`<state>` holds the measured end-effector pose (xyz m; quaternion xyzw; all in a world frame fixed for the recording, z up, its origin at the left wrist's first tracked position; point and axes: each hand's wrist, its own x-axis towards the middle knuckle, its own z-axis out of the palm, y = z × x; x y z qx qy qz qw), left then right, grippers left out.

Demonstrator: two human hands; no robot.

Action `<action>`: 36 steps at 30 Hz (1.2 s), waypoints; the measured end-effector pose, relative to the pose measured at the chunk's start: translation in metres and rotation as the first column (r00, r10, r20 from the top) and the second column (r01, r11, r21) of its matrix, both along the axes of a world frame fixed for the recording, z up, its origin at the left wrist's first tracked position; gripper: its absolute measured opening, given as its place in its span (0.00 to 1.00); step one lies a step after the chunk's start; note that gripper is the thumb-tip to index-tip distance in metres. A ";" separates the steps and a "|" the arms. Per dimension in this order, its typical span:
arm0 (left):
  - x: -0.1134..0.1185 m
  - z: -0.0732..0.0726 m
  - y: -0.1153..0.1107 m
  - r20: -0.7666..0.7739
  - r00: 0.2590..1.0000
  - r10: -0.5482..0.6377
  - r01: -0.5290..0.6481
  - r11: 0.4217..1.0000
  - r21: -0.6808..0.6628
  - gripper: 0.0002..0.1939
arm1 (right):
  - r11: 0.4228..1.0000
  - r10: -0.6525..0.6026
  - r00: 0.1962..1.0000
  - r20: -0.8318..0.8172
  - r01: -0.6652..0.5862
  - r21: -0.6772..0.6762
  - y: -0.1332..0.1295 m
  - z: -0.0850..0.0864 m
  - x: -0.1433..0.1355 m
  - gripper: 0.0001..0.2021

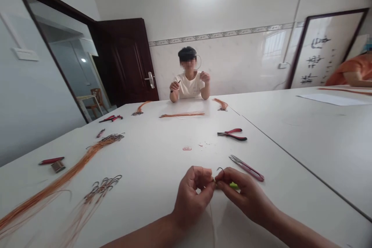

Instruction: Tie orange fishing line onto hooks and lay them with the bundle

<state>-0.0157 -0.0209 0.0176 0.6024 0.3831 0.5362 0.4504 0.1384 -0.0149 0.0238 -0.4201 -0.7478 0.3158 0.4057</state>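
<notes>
My right hand (247, 195) is closed in a pinch on a dark fish hook (221, 169), whose bend sticks up above the fingertips. My left hand (193, 193) pinches right beside it, at the shank end, where a pale fishing line (213, 223) hangs down from the fingers. A tan wrap (206, 171) covers a finger of this hand. The exact join of line and hook is hidden by the fingertips. Something bright green (234, 186) shows partly behind my right fingers. Pink-handled thread snips (249, 168) lie just beyond my right hand.
Red-and-black pliers (232, 135) lie farther out. To the left are a bundle of hooks on orange lines (84, 159), loose hooks (103, 186), a wire spool (58, 166) and a red tool (51, 160). Across the white table (151, 155) sits a person (190, 81) with raised hands.
</notes>
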 end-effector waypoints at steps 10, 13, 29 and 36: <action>-0.002 0.003 0.007 0.019 1.000 0.007 -0.006 0.998 -0.070 0.08 | 0.984 -0.059 0.991 -0.119 0.038 -0.172 0.004 0.000 0.002 0.06; -0.002 0.002 0.008 0.011 1.000 -0.018 0.019 0.997 -0.069 0.07 | 0.984 -0.017 0.989 -0.149 -0.010 -0.177 0.004 -0.001 0.001 0.07; -0.003 -0.005 0.007 -0.004 0.997 -0.073 0.073 0.997 -0.029 0.05 | 0.990 -0.055 0.951 -0.306 0.012 -0.139 0.004 -0.002 -0.004 0.12; -0.001 -0.006 0.006 -0.051 0.997 -0.060 0.059 0.998 -0.021 0.04 | 0.965 -0.258 0.755 -0.603 0.169 -0.201 0.016 0.018 0.010 0.11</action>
